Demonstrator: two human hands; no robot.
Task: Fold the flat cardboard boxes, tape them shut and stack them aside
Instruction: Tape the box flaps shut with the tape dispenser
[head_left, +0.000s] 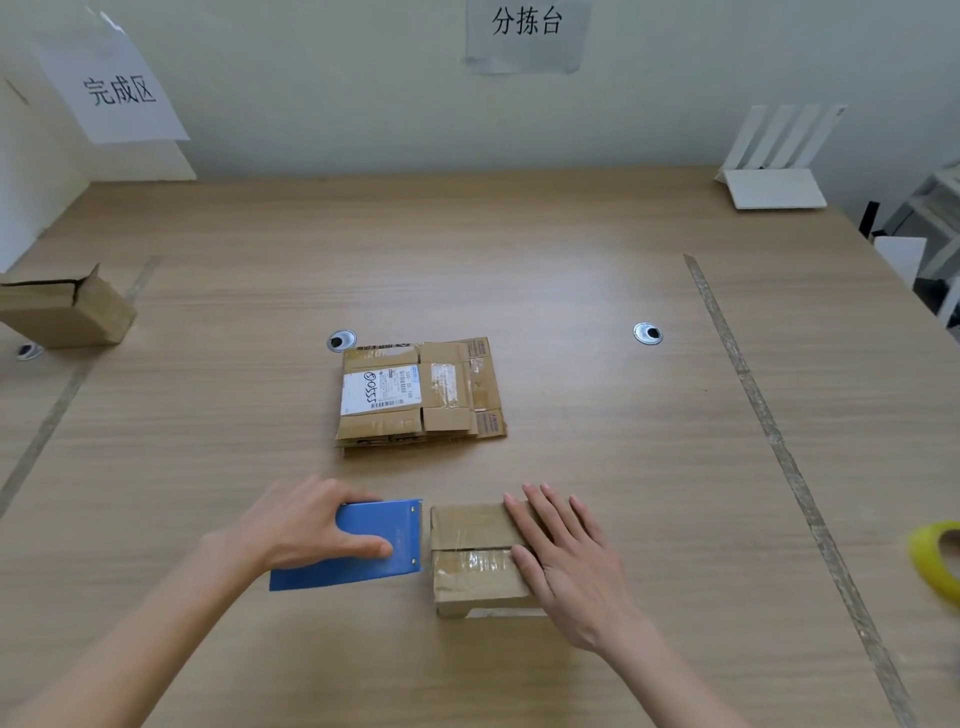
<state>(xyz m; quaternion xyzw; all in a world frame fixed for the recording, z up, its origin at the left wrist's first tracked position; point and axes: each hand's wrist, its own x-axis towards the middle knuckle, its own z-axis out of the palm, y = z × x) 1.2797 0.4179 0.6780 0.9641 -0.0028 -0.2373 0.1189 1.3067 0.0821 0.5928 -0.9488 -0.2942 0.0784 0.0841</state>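
Fingers of the right hand lie straight and spread, pressing flat on the top flaps of the small folded box, which sits near the table's front edge at about 6 o'clock. Curled fingers and thumb of the left hand grip the blue tape dispenser, whose toothed end sits just beside the box's 9 o'clock side. Beyond them, toward 12 o'clock, a pile of flat boxes lies at the table's middle, a white label on top. An assembled box stands well apart at 10 o'clock. At 3 o'clock, a yellow tape roll shows at the frame's edge.
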